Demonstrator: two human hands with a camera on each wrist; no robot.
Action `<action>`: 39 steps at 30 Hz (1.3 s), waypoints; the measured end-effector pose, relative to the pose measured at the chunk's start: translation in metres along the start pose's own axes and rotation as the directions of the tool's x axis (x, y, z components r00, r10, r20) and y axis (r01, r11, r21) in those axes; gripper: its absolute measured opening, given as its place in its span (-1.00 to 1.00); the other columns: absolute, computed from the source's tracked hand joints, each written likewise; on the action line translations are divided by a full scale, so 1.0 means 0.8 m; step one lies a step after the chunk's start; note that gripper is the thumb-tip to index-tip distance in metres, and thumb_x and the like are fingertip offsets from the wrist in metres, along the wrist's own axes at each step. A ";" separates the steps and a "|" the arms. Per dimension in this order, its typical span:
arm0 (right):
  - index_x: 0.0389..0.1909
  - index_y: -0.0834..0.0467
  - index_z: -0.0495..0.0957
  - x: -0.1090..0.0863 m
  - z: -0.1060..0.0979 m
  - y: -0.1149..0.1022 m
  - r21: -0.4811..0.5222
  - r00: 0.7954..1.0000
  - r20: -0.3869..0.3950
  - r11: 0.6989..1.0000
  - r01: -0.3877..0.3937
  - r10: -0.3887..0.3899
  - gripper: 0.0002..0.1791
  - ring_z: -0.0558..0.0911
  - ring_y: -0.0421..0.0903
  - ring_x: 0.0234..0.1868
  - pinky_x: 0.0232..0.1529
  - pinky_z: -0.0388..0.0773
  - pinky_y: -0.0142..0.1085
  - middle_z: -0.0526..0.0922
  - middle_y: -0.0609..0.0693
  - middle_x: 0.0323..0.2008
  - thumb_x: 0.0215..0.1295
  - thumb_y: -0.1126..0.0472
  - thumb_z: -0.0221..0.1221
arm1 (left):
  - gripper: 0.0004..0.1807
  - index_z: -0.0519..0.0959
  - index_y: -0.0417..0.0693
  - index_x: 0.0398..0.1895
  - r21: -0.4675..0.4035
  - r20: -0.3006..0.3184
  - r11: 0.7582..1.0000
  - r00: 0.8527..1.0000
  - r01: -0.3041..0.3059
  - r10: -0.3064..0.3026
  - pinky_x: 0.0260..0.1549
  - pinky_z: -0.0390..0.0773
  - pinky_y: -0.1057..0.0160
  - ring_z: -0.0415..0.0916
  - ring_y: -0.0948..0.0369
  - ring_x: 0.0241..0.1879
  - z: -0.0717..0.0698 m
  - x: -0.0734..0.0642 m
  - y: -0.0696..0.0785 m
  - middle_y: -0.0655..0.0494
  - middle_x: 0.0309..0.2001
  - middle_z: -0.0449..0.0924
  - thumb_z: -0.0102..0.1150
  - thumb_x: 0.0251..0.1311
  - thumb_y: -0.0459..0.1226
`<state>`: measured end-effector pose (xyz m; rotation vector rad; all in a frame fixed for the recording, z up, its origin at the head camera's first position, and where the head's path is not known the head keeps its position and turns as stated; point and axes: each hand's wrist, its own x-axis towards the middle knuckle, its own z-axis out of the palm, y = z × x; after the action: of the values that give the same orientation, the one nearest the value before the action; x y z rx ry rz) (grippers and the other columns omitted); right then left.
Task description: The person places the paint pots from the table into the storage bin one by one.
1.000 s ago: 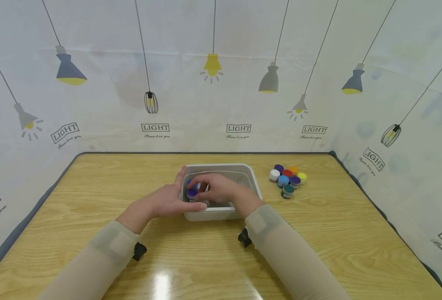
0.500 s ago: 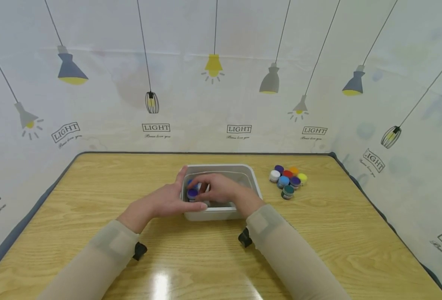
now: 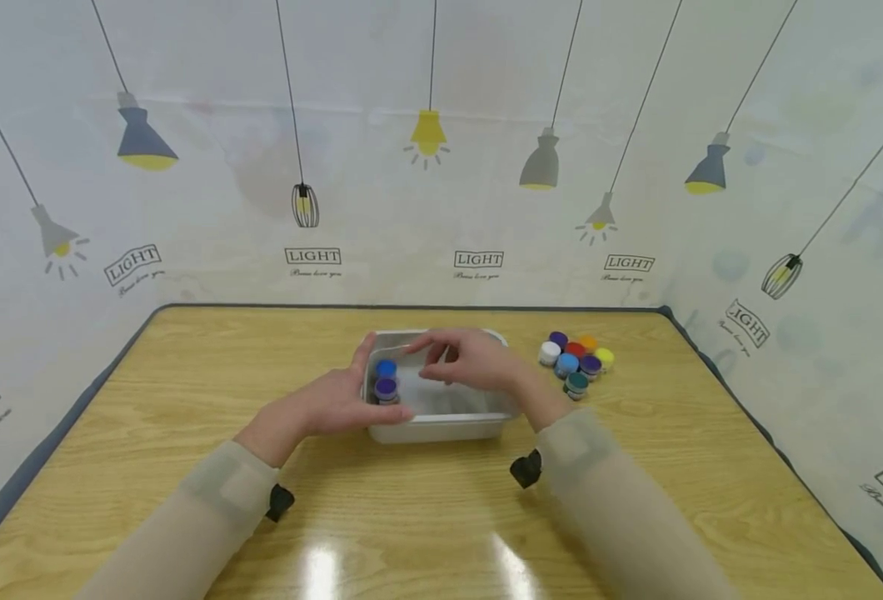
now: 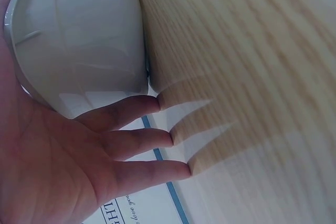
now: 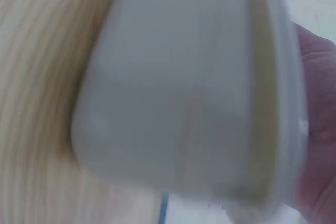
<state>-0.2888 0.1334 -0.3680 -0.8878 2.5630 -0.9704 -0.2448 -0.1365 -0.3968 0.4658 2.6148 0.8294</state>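
Observation:
A light grey plastic box (image 3: 436, 427) stands on the table. Two small paint jars are at its left end inside: one with a blue lid (image 3: 386, 367), and nearer, one with a dark purple lid (image 3: 386, 388). My left hand (image 3: 325, 402) is at the box's left end, thumb along the front rim and forefinger by the back left corner. In the left wrist view its other fingers (image 4: 137, 138) stretch straight, their tips at the tabletop beside the box. Over the middle of the box hovers my right hand (image 3: 479, 360), fingers loosely bent with nothing between them.
Right of the box is a cluster of paint jars, among them a white one (image 3: 550, 353), a light blue one (image 3: 566, 365), a yellow one (image 3: 604, 359) and a dark green one (image 3: 576, 385) in front. A patterned curtain (image 3: 381, 208) rises behind the table (image 3: 396, 517).
My right hand has let go by the jars at the box's left end and moved up and right, so both lids now show fully. The left hand has stayed in place.

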 end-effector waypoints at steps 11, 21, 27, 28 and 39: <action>0.34 -0.03 0.69 -0.073 -0.061 0.039 0.014 0.986 -0.132 0.995 -0.103 0.104 -0.59 0.70 0.03 -0.22 -0.19 0.66 -0.18 0.74 0.01 -0.05 0.55 0.05 0.37 | 0.61 -0.56 0.05 0.81 0.007 -0.016 1.000 1.000 -0.006 0.006 0.47 0.49 -0.25 0.61 -0.18 0.37 0.001 0.000 -0.001 -0.42 0.50 0.48 0.31 0.14 0.56; 0.28 0.03 0.70 -0.135 -0.089 0.106 0.004 0.966 -0.193 0.984 -0.177 0.175 -0.64 0.68 0.04 -0.25 -0.25 0.69 -0.14 0.75 0.07 -0.08 0.58 0.03 0.34 | 0.61 -0.57 0.05 0.80 0.008 -0.016 1.000 1.000 -0.017 0.017 0.46 0.51 -0.22 0.63 -0.17 0.36 0.001 0.000 -0.003 -0.44 0.48 0.50 0.31 0.14 0.56; 0.32 0.11 0.68 -0.165 -0.101 0.143 -0.006 0.953 -0.192 0.971 -0.239 0.233 -0.59 0.66 0.04 -0.23 -0.23 0.70 -0.10 0.71 0.07 -0.10 0.59 0.05 0.33 | 0.61 -0.55 0.05 0.81 0.008 -0.018 1.000 1.000 -0.012 0.012 0.47 0.50 -0.22 0.62 -0.16 0.35 0.000 0.001 -0.002 -0.43 0.48 0.51 0.32 0.13 0.56; 0.32 0.10 0.68 -0.169 -0.102 0.149 -0.009 0.952 -0.191 0.970 -0.245 0.239 -0.60 0.64 0.06 -0.25 -0.26 0.69 -0.11 0.70 0.07 -0.11 0.60 0.05 0.32 | 0.61 -0.55 0.05 0.81 0.005 -0.018 1.000 1.000 -0.012 0.012 0.47 0.50 -0.22 0.62 -0.16 0.36 0.000 0.001 -0.002 -0.43 0.48 0.50 0.32 0.13 0.56; 0.35 0.01 0.69 -0.188 -0.107 0.185 -0.020 0.939 -0.146 0.948 -0.319 0.313 -0.61 0.60 0.00 -0.24 -0.23 0.67 -0.16 0.69 0.12 -0.01 0.58 0.12 0.32 | 0.62 -0.57 0.05 0.80 0.009 -0.008 1.000 1.000 -0.014 0.014 0.46 0.50 -0.25 0.62 -0.20 0.35 -0.001 -0.001 0.000 -0.47 0.47 0.50 0.31 0.13 0.57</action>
<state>-0.2757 0.3585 -0.4000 -0.4065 2.7403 -0.9105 -0.2444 -0.1372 -0.3961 0.4843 2.6268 0.8260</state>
